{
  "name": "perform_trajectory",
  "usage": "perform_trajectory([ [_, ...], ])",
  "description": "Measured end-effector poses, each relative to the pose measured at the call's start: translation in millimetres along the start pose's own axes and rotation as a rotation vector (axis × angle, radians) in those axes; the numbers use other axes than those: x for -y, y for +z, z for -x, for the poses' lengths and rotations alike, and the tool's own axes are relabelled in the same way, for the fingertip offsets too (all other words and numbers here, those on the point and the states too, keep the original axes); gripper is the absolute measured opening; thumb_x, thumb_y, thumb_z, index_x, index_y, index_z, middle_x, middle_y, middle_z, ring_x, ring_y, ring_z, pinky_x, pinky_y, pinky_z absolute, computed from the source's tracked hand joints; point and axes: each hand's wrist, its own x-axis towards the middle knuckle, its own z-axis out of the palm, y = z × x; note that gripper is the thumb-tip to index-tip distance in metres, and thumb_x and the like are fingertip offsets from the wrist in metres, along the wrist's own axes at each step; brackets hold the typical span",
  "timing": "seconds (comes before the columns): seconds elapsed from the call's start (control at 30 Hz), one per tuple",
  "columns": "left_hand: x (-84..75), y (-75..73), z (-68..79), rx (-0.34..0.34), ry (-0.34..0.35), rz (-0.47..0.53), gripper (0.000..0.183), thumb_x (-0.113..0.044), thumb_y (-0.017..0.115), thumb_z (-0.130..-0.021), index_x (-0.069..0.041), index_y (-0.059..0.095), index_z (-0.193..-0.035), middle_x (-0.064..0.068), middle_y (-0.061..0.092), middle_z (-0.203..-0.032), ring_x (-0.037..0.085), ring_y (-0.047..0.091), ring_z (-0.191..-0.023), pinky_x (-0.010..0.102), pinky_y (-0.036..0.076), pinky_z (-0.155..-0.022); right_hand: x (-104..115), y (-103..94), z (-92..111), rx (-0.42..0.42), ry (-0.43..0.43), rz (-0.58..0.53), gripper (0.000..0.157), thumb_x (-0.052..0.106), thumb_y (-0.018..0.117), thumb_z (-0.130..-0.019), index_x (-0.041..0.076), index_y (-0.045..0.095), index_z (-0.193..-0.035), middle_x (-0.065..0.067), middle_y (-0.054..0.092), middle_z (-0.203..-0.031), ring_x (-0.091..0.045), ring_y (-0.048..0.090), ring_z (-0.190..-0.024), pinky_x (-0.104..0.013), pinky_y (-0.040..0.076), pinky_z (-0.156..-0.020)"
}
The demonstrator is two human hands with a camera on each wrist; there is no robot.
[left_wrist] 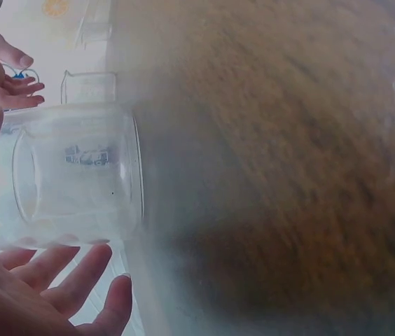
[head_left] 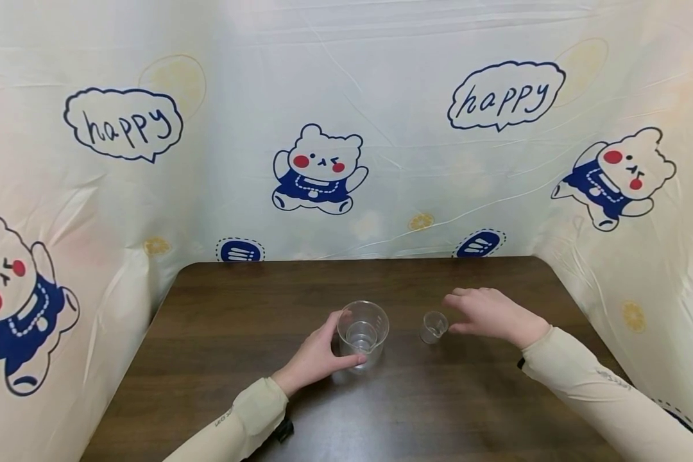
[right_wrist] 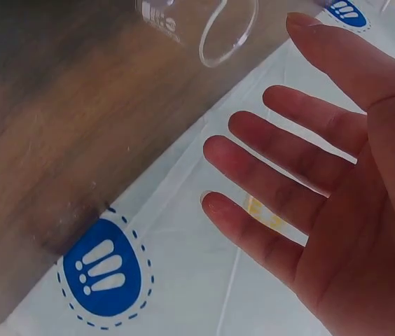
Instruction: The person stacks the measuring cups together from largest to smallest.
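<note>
Head view, left hand [head_left: 321, 351]: I have it holding the large beaker [head_left: 383, 335] from the left, thumb across the near side, fingers round behind.
Head view, nested beaker [head_left: 361, 336]: it sits inside the large one, its mouth below the outer rim.
Head view, small beaker [head_left: 434, 327]: upright on the brown table [head_left: 225, 321], right of the large beaker and apart from it.
Head view, right hand [head_left: 493, 313]: just right of the small beaker, holding nothing, thumb toward the glass.
Head view, curtain [head_left: 404, 83]: printed with bears and "happy" bubbles, behind the table.
Left wrist view, grip: I see thumb and fingers on opposite sides of the large beaker, the nested one showing through its wall; the right hand is beyond.
Right wrist view, grip: wide, fingers extended and spread, with a gap between my thumb and the small beaker, which the top edge cuts off.
</note>
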Motion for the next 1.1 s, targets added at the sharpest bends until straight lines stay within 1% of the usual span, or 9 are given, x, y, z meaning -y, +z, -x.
perform_trajectory([
  [0.13,-0.2,0.0,0.0,0.004,0.005,-0.002,0.089,-0.064,0.073,-0.066,-0.03,0.032,-0.138,-0.008,0.048,-0.133,0.018,0.05,-0.118,0.043,0.041,-0.096,2.7,5.9,-4.4,-0.001,-0.006,0.0,0.039,0.035,0.078,-0.073,0.012,0.064,-0.101,0.001,0.06,-0.087,-0.014,0.059,-0.068,-0.036,0.049,-0.057],
  [0.33,-0.1,-0.6,0.1,0.007,0.01,-0.003,0.089,-0.063,0.073,-0.067,-0.029,0.032,-0.138,-0.007,0.048,-0.133,0.019,0.05,-0.119,0.044,0.041,-0.096,5.3,16.5,-10.4,-0.013,-0.008,0.009,0.042,0.037,0.078,-0.071,0.013,0.063,-0.102,0.002,0.058,-0.086,-0.015,0.059,-0.068,-0.038,0.049,-0.058],
  [0.53,-1.7,-1.6,0.9,0.005,0.009,0.006,0.089,-0.061,0.074,-0.067,-0.029,0.032,-0.138,-0.004,0.048,-0.134,0.023,0.05,-0.119,0.045,0.041,-0.096,7.7,25.4,-14.6,-0.001,-0.014,-0.007,0.047,0.036,0.078,-0.071,0.011,0.062,-0.108,0.002,0.057,-0.086,-0.014,0.057,-0.065,-0.037,0.048,-0.056],
  [0.7,-1.7,-1.7,1.6,-0.002,0.009,0.003,0.089,-0.06,0.075,-0.067,-0.03,0.032,-0.139,-0.004,0.048,-0.134,0.023,0.05,-0.119,0.045,0.041,-0.096,9.0,33.0,-16.9,0.011,-0.02,-0.01,0.051,0.038,0.078,-0.072,0.012,0.062,-0.113,0.002,0.057,-0.089,-0.01,0.054,-0.064,-0.033,0.047,-0.055],
  [0.9,0.8,-0.4,1.4,-0.001,-0.001,-0.01,0.089,-0.062,0.073,-0.067,-0.032,0.031,-0.139,-0.009,0.047,-0.134,0.019,0.05,-0.118,0.043,0.041,-0.095,10.7,35.9,-16.0,0.029,-0.016,-0.026,0.053,0.037,0.079,-0.072,0.011,0.06,-0.115,0.0,0.057,-0.09,-0.009,0.054,-0.066,-0.032,0.046,-0.054],
  [1.1,0.9,-0.5,1.3,0.005,0.015,0.002,0.088,-0.063,0.072,-0.067,-0.029,0.032,-0.138,-0.003,0.047,-0.136,0.024,0.052,-0.116,0.044,0.042,-0.093,12.2,37.8,-16.0,0.028,-0.014,-0.033,0.052,0.034,0.079,-0.072,0.01,0.061,-0.114,0.0,0.058,-0.087,-0.01,0.054,-0.065,-0.032,0.047,-0.055],
])
